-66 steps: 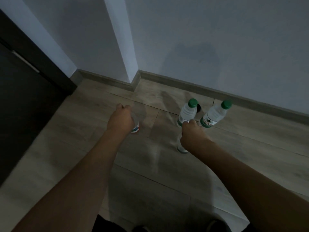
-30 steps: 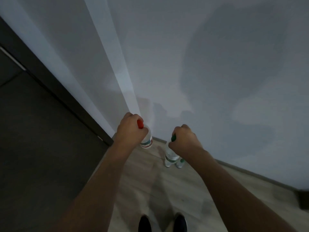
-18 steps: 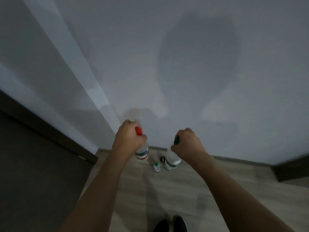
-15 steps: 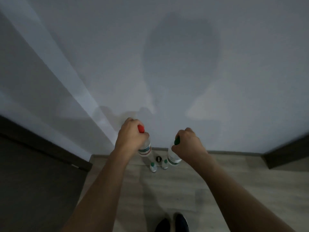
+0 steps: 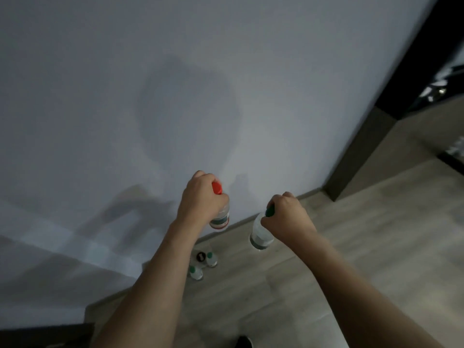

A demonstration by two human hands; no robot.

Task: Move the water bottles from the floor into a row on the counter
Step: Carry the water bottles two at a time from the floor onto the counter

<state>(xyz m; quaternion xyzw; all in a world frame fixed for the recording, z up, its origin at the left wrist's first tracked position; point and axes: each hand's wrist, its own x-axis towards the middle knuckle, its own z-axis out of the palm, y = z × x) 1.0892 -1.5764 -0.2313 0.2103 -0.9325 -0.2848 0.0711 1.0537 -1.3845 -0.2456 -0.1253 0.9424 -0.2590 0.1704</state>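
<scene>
My left hand (image 5: 200,198) grips a clear water bottle with a red cap (image 5: 221,217) by its neck, held up in the air. In my right hand (image 5: 286,217) hangs a second clear bottle with a green cap (image 5: 259,234), also gripped at the neck. Far below on the wooden floor (image 5: 351,247), near the skirting, stand two green-capped bottles (image 5: 195,272) (image 5: 212,259) and a black-capped one (image 5: 200,256). No counter is in view.
A plain white wall (image 5: 175,84) fills most of the view. A dark door frame (image 5: 364,151) rises at the right, with dark furniture edges beyond it. A dark cabinet edge (image 5: 37,335) shows at the bottom left. My shoe tip (image 5: 243,342) is at the bottom.
Both hands picked bottles off the floor and lifted them. The view has since swung to the right, so the door frame on the right has come closer and the floor bottles have slid left.
</scene>
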